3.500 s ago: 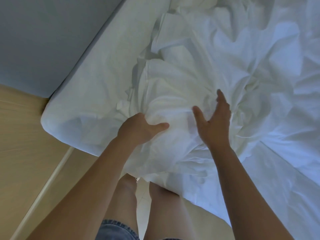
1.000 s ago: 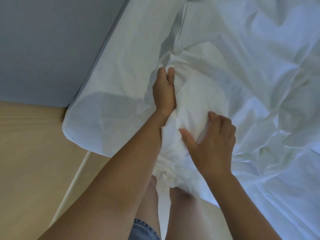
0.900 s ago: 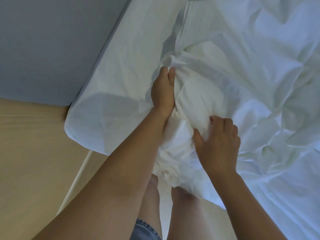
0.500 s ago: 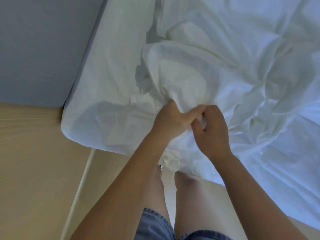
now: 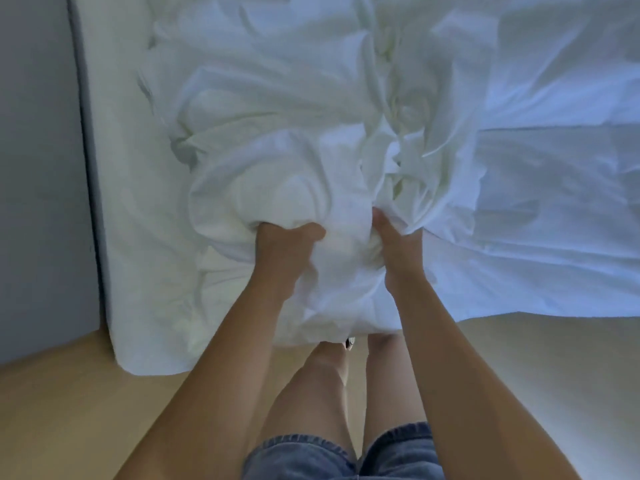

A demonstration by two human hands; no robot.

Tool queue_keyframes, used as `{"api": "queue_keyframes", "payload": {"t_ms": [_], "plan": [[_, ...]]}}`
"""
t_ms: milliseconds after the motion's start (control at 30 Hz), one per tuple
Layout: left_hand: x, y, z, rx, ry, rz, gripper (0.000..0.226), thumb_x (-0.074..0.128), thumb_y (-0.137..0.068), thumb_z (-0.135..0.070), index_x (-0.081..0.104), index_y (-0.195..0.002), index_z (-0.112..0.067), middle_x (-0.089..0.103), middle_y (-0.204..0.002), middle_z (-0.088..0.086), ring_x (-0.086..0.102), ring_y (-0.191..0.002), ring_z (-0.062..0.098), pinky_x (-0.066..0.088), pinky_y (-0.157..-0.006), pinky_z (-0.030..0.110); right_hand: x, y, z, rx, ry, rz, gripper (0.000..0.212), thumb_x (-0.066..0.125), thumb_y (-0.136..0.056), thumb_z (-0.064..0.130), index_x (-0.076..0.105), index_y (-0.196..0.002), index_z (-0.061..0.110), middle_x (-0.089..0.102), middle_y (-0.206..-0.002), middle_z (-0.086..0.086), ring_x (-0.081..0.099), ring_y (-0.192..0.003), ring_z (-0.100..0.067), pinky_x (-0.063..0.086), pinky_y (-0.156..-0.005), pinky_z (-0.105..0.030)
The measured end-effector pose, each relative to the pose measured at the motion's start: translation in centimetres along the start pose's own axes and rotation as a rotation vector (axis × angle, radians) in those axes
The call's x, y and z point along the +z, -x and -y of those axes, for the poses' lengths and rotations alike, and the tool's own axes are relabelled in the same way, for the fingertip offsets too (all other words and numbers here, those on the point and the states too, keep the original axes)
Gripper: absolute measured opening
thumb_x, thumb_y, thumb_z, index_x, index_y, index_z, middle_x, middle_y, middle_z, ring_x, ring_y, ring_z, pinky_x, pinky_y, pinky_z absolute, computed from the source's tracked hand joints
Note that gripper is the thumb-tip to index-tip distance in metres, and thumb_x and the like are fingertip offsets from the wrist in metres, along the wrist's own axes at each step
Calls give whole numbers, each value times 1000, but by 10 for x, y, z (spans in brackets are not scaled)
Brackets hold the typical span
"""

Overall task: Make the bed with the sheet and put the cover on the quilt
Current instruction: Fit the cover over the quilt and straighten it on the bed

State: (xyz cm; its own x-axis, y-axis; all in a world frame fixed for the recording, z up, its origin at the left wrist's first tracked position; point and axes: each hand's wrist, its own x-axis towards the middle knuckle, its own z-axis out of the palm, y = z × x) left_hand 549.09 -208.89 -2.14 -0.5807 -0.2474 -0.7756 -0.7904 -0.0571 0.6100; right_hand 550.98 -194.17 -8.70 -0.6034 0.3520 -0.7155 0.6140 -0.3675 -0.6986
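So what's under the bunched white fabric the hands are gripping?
Under the bunched white fabric a flatter white sheet shows at the left and near edges. The left hand and right hand have fingers buried in folds. Whether a quilt lies inside is hidden.

Crumpled white fabric quilt cover (image 5: 311,109): bunched in deep folds on the bed, its near part hanging over the bed's near edge. Flat white bed sheet (image 5: 554,254): spread over the mattress beneath and right of the bundle, lightly creased.
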Motion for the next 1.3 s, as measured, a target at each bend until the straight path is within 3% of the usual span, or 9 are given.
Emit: {"api": "queue_keyframes", "payload": {"t_ms": [167,333,500,600,733,833,1033,1200,1300], "plan": [[-6,5,-41,106,91,-65,28,57,-72,13,55,-86,-12,57,-72,3,61,-53,14,48,-43,20,12,-14,29,135,-64,428,27,75,-74,17,69,-100,21,74,-90,4,70,-87,-13,55,-76,-28],[-10,4,-62,151,96,-57,38,59,-72,9,57,-103,-13,62,-86,4,64,-75,21,54,-59,28,31,-2,37,-108,-56,478,53,80,-66,17,64,-116,18,72,-106,2,68,-100,-13,56,-80,-30],[2,4,-55,100,6,-97,65,76,-66,-17,47,-123,-8,63,-111,5,63,-95,22,53,-82,38,48,10,41,160,-415,673,68,91,-49,27,66,-108,3,69,-106,-15,66,-103,-28,54,-85,-38],[2,3,-66,145,-62,-115,48,71,-63,-9,56,-108,-6,65,-97,7,64,-87,25,54,-80,39,51,16,49,134,-229,650,47,80,-54,21,69,-99,14,74,-93,-3,70,-92,-19,56,-77,-32],[-12,13,-126,295,-19,-179,20,61,-63,6,55,-79,-5,50,-62,3,52,-49,15,41,-44,15,57,36,75,62,-21,651,40,80,-48,18,72,-87,18,75,-87,-1,72,-84,-17,54,-80,-36],[-38,24,-172,347,-18,-208,14,54,-73,8,53,-71,-6,45,-58,1,50,-41,10,36,-36,11,68,60,104,4,-20,655,31,82,-45,22,76,-76,18,75,-88,-3,71,-88,-19,51,-91,-40],[-83,68,-196,481,114,-195,18,56,-60,7,56,-72,-6,51,-62,5,51,-45,16,43,-46,18,103,112,151,-118,20,703,21,70,-77,2,71,-95,13,75,-89,-1,71,-88,-20,56,-81,-38],[-111,90,-225,535,244,-183,26,57,-66,8,58,-90,-3,48,-61,7,48,-44,18,39,-41,15,118,134,214,-343,157,705,14,67,-79,0,68,-81,13,72,-66,7,69,-62,-9,55,-57,-22],[-132,77,-221,503,210,-294,34,54,-72,10,62,-103,-1,51,-65,6,50,-49,18,40,-41,15,109,131,187,-335,241,682,26,72,-75,0,69,-96,14,73,-73,9,70,-69,-9,56,-58,-23]]}}
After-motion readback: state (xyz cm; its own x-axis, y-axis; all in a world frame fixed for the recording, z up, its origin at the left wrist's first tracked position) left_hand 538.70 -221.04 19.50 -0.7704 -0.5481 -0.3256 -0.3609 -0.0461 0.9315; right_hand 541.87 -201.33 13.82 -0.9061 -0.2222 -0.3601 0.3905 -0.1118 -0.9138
